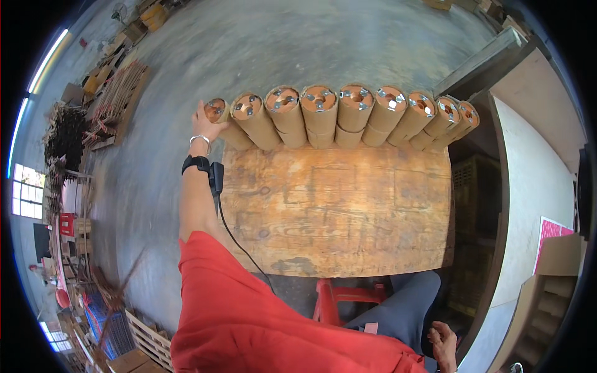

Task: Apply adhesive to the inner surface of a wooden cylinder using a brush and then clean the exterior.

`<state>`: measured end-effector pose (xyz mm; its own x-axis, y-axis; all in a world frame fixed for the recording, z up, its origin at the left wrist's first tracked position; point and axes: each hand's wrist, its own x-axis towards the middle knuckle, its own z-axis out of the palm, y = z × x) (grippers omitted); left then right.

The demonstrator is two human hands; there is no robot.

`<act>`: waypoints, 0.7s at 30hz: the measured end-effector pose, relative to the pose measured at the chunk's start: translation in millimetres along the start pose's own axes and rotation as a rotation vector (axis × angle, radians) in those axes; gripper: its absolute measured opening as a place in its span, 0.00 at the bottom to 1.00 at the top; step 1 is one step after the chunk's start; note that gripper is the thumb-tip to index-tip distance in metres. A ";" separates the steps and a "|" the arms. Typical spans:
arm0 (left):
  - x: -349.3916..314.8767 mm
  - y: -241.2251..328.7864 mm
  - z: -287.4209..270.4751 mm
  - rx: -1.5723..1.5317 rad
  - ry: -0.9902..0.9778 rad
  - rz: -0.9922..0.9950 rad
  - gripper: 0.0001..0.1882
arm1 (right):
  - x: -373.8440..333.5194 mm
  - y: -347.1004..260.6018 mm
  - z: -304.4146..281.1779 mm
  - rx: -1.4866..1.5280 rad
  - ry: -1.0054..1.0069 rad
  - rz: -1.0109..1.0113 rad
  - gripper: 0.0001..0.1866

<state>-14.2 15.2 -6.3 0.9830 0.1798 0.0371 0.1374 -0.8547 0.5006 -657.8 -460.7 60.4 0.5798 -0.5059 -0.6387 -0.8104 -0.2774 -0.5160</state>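
Observation:
Along the far edge of the wooden tabletop (339,208), several brown cardboard tubes stand upright in a slightly curved row. Their tops show coppery-orange discs with a central hole and small silvery pieces around it. At the far left end of the row, my left hand (210,122) has its fingers wrapped around the upper part of the last cardboard tube (235,137). The neighbouring tube (261,127) stands close to its right. Low at the right, beside my knee, my right hand (443,342) hangs with loosely bent fingers and no object visible in it.
A black cable (239,245) runs from a device on my left wrist across the table's left edge. Beneath the near edge is a red stool (329,301). A white panel (532,186) and an open cardboard box (541,311) stand to the right. Stacked wood strips (118,102) lie at far left.

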 end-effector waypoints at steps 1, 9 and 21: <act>-7.1 2.3 -4.5 -0.001 -0.003 0.000 0.59 | -1.6 1.2 0.4 -0.006 0.010 0.009 0.14; -18.4 3.1 21.0 0.240 0.506 0.371 0.37 | -55.5 23.6 -2.9 0.137 0.170 0.079 0.15; -376.0 324.4 102.0 -0.656 -0.637 1.373 0.28 | -153.5 127.9 22.7 0.119 0.442 0.143 0.18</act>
<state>-326.8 -379.4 53.9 0.2305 -0.8478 0.4776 -0.7324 0.1720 0.6588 -848.6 -400.0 79.5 0.3510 -0.8383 -0.4172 -0.8492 -0.0973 -0.5190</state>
